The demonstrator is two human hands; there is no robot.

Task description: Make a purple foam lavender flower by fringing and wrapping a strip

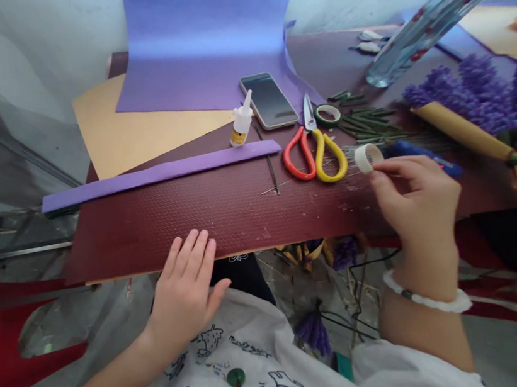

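Note:
Between the thumb and fingers of my right hand (417, 188) is a small roll of white tape (364, 158), at the right part of the dark red table (223, 214). My left hand (188, 279) lies at the table's front edge, fingers stretched out, holding nothing. To the left of the tape are scissors (313, 142) with one red and one yellow handle. Beyond my left hand stretches a folded purple paper strip (160, 173). A small glue bottle (241, 123) stands at the strip's right end, beside a phone (270, 100).
A large purple sheet (205, 42) leans on the wall over tan paper (155, 131). Green tape (327, 114) and cut green stems (366, 122) lie behind the scissors. Purple flowers wrapped in tan paper (464, 128) lie right, near a tall clear bottle (431, 25). A blue object (425, 155) is partly hidden.

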